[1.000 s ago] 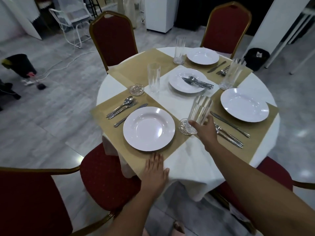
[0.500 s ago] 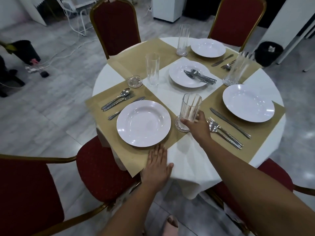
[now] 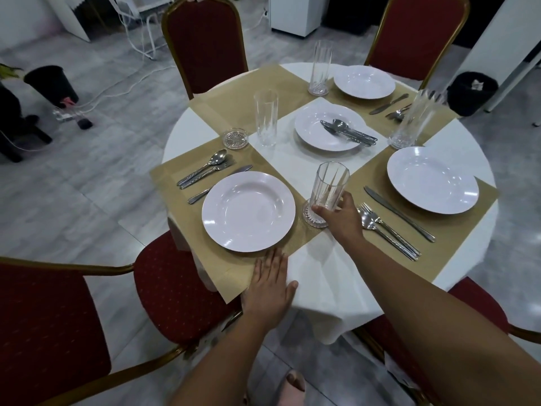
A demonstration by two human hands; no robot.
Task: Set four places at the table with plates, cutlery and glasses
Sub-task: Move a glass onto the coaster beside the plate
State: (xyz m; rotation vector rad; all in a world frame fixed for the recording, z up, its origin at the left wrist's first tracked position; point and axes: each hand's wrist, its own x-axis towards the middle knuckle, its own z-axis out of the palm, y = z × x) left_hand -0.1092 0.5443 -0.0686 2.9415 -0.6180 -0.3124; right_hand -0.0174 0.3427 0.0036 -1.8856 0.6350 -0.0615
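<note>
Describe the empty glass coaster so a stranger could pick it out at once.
On the round white-clothed table, look to the left side, at the gold placemat with no plate. The empty coaster lies at that mat's near edge, just left of a tall glass. Unlike the other coaster under the held glass in the right hand, it carries nothing.

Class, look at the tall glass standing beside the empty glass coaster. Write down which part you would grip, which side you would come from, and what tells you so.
Best wrap the tall glass around its middle, coming from the near side over the white cloth. It stands upright, tall and narrow. The coaster sits close on its left, and the plate holding cutlery is on its right.
</note>
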